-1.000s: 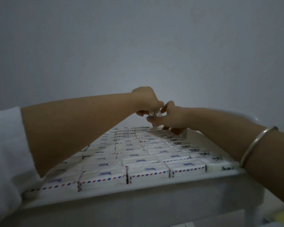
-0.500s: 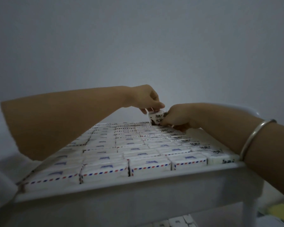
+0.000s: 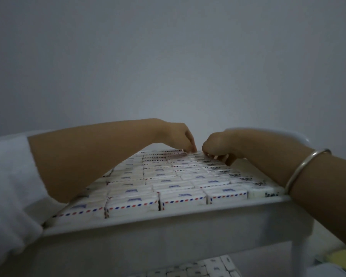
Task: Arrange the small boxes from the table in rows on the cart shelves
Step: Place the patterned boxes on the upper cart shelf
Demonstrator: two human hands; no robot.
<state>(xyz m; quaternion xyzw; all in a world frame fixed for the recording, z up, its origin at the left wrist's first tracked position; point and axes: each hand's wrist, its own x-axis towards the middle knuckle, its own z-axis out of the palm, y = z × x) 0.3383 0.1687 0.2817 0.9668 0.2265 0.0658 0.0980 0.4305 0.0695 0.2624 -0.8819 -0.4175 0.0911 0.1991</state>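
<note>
Plain bare grey-white wall (image 3: 168,56) fills upper frame, unmarked. Light dim, even, bluish. Lower right corner: blurred pale yellow flat item (image 3: 342,256), identity unclear.

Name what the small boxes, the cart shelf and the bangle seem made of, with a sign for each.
Small boxes: probably printed paper or card, matt, edges soft and creased. Cart shelf: smooth white rim, painted metal or plastic; unclear which. Bangle: metal, silvery, polished glint.

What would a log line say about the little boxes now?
top shelf: packed rows of small boxes | left hand: fingertips on far row | right hand: same | grips: unclear | below: more boxes
</note>
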